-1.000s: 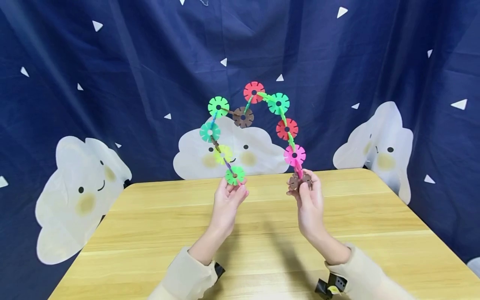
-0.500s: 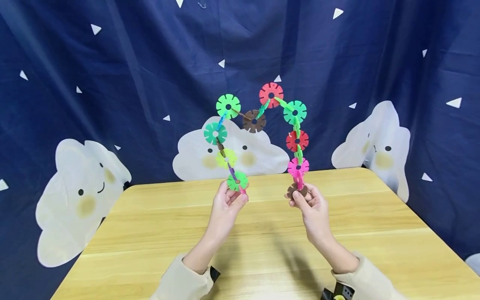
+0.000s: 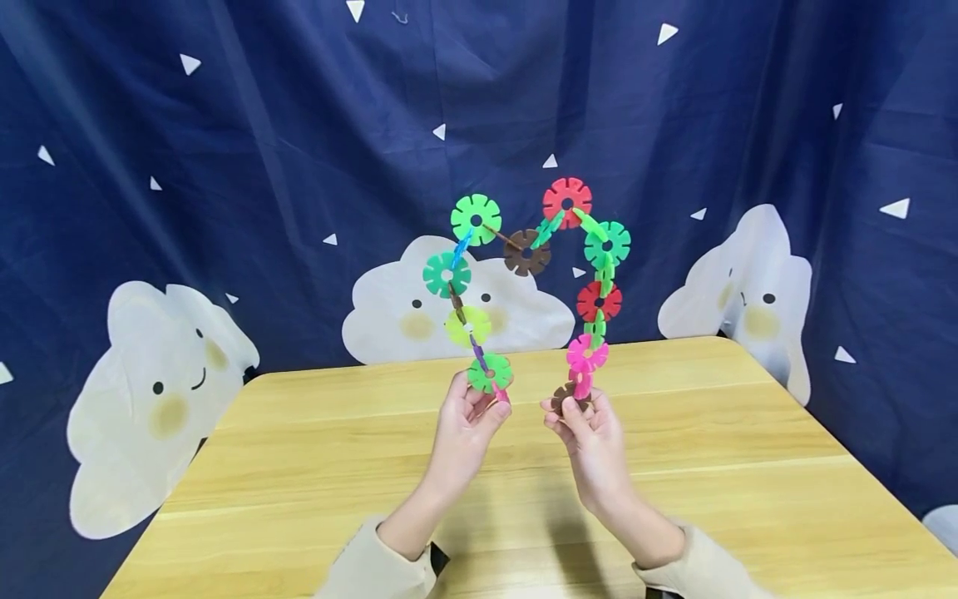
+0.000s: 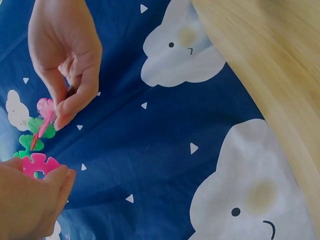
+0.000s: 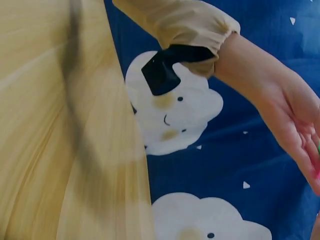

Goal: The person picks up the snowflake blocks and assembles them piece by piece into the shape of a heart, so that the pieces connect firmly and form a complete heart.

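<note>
A chain of notched plastic snowflake discs arches above the table, its pieces slotted into one another. My left hand pinches the pink disc at the left end, just below a bright green disc. At the other end, my right hand grips a brown disc between thumb and fingers, under a pink disc. A gap separates the two held ends. In the left wrist view the right hand is above the left; the right wrist view shows mostly the left hand.
The wooden table lies beneath both hands. Behind it hangs a dark blue curtain with white triangles and cloud faces. A black strap piece sits at the left sleeve cuff.
The right hand has moved left and lower, bringing its brown end nearer the left hand. The left hand has shifted slightly right and down. The arch has narrowed and moved right at its top.
</note>
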`<action>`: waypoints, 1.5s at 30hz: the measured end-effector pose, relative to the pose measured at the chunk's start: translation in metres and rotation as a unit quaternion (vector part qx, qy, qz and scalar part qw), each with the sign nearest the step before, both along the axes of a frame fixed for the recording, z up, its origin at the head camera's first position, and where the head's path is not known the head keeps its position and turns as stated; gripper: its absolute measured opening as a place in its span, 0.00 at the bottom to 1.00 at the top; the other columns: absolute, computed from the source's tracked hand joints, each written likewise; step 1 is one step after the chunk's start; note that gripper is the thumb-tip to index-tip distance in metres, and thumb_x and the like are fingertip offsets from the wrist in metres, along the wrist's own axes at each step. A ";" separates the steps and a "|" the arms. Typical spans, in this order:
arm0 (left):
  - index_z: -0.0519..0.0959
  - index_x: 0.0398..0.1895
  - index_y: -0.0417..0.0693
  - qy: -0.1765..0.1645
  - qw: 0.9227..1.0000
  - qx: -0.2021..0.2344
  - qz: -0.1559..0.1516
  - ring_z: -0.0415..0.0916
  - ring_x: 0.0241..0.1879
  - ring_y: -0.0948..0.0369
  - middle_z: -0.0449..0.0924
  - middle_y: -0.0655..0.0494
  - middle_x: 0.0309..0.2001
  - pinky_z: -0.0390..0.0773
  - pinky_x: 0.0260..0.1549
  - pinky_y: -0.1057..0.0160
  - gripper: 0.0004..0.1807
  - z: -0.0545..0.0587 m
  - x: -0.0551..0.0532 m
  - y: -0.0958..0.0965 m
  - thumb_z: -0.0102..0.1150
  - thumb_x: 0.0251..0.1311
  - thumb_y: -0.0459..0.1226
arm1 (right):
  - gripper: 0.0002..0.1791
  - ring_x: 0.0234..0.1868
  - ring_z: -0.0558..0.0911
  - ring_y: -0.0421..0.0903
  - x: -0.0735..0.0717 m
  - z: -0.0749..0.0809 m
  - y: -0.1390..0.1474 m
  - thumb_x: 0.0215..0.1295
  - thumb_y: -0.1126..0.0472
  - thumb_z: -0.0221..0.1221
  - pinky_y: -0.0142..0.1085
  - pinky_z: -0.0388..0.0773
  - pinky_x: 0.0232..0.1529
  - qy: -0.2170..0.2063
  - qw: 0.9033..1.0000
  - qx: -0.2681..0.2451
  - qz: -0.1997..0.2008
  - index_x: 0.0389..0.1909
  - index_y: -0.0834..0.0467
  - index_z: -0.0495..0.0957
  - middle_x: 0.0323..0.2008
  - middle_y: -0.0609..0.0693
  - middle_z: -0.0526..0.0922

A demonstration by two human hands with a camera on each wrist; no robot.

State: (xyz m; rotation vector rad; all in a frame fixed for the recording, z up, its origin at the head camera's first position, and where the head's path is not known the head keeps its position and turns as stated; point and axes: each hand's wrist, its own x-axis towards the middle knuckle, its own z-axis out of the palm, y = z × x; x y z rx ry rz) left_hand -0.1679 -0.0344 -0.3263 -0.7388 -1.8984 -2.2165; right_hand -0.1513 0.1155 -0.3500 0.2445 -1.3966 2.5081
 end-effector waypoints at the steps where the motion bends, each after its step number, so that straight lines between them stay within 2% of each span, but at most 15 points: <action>1: 0.61 0.55 0.31 0.001 1.000 0.001 0.002 0.66 0.57 0.42 0.70 0.34 0.55 0.72 0.51 0.65 0.24 -0.001 0.000 0.000 0.56 0.57 0.29 | 0.06 0.33 0.80 0.35 0.000 0.000 -0.002 0.68 0.64 0.47 0.25 0.76 0.40 0.002 1.000 0.000 0.004 0.43 0.58 0.64 0.30 0.44 0.81; 10: 0.59 0.55 0.31 0.019 0.999 0.031 -0.006 0.68 0.58 0.48 0.65 0.35 0.60 0.69 0.54 0.62 0.25 -0.006 0.001 0.002 0.55 0.59 0.33 | 0.04 0.33 0.80 0.34 0.003 -0.003 -0.015 0.69 0.65 0.45 0.26 0.76 0.40 0.038 0.999 0.018 0.028 0.42 0.57 0.63 0.32 0.44 0.81; 14: 0.58 0.55 0.31 0.026 0.999 0.035 -0.009 0.67 0.58 0.47 0.64 0.34 0.60 0.70 0.53 0.62 0.26 -0.007 0.001 0.000 0.54 0.60 0.35 | 0.09 0.36 0.81 0.36 0.000 -0.006 -0.012 0.68 0.69 0.45 0.28 0.77 0.40 0.071 0.995 0.063 0.023 0.46 0.56 0.63 0.33 0.43 0.82; 19: 0.59 0.55 0.31 0.022 0.999 0.029 -0.004 0.67 0.58 0.47 0.65 0.36 0.60 0.70 0.53 0.63 0.24 -0.006 0.001 -0.003 0.54 0.60 0.33 | 0.13 0.37 0.82 0.37 -0.004 -0.006 -0.003 0.66 0.72 0.46 0.29 0.78 0.37 0.111 0.985 0.130 0.014 0.48 0.55 0.66 0.33 0.44 0.81; 23: 0.59 0.54 0.29 0.025 0.999 0.031 -0.014 0.66 0.58 0.45 0.64 0.34 0.60 0.71 0.53 0.63 0.24 -0.006 -0.001 -0.004 0.54 0.59 0.32 | 0.10 0.33 0.82 0.35 -0.007 -0.003 0.006 0.66 0.72 0.46 0.28 0.78 0.34 0.116 0.971 0.208 -0.007 0.47 0.66 0.70 0.31 0.42 0.81; 26: 0.59 0.54 0.29 0.032 0.999 0.027 -0.020 0.66 0.59 0.46 0.63 0.34 0.61 0.72 0.51 0.64 0.24 -0.007 -0.002 -0.004 0.55 0.59 0.31 | 0.10 0.30 0.80 0.33 -0.008 0.000 0.013 0.65 0.72 0.47 0.27 0.77 0.30 0.112 0.951 0.289 -0.014 0.42 0.75 0.71 0.28 0.40 0.80; 29: 0.59 0.55 0.29 0.038 0.999 0.022 -0.019 0.67 0.58 0.48 0.64 0.35 0.61 0.72 0.51 0.65 0.25 -0.007 -0.002 -0.004 0.55 0.59 0.32 | 0.10 0.24 0.76 0.33 -0.008 0.003 0.017 0.65 0.71 0.48 0.29 0.74 0.25 0.113 0.929 0.353 -0.003 0.36 0.75 0.75 0.22 0.43 0.78; 31: 0.59 0.54 0.30 0.038 0.999 0.025 -0.022 0.67 0.58 0.48 0.64 0.36 0.60 0.72 0.51 0.65 0.24 -0.007 -0.002 -0.004 0.55 0.59 0.33 | 0.10 0.20 0.72 0.35 -0.007 0.004 0.017 0.65 0.70 0.49 0.31 0.72 0.21 0.120 0.922 0.369 0.004 0.33 0.73 0.76 0.17 0.48 0.76; 34: 0.59 0.54 0.30 0.033 0.998 0.038 -0.030 0.67 0.58 0.50 0.65 0.35 0.60 0.71 0.52 0.65 0.24 -0.007 -0.002 -0.003 0.54 0.60 0.35 | 0.11 0.18 0.69 0.37 -0.007 0.003 0.015 0.65 0.70 0.49 0.31 0.69 0.19 0.129 0.924 0.361 0.012 0.27 0.71 0.76 0.14 0.52 0.72; 38: 0.60 0.51 0.32 0.027 0.996 0.067 -0.044 0.71 0.56 0.54 0.66 0.32 0.56 0.71 0.52 0.61 0.23 -0.007 -0.002 -0.001 0.56 0.59 0.34 | 0.12 0.18 0.69 0.36 -0.006 -0.001 0.010 0.66 0.70 0.48 0.29 0.70 0.21 0.130 0.935 0.330 0.021 0.26 0.72 0.75 0.14 0.46 0.72; 41: 0.61 0.50 0.35 0.027 0.995 0.086 -0.051 0.73 0.54 0.57 0.70 0.39 0.53 0.71 0.52 0.60 0.23 -0.007 -0.002 0.001 0.57 0.58 0.37 | 0.12 0.19 0.71 0.35 -0.005 -0.003 0.004 0.66 0.70 0.48 0.30 0.71 0.21 0.131 0.941 0.311 0.022 0.28 0.73 0.75 0.16 0.42 0.74; 45: 0.62 0.50 0.41 0.030 0.992 0.104 -0.057 0.73 0.53 0.59 0.71 0.54 0.51 0.71 0.52 0.61 0.23 -0.007 -0.002 0.003 0.58 0.56 0.42 | 0.11 0.18 0.71 0.35 -0.003 -0.004 -0.002 0.66 0.71 0.47 0.31 0.72 0.20 0.151 0.946 0.288 0.013 0.29 0.74 0.75 0.14 0.48 0.75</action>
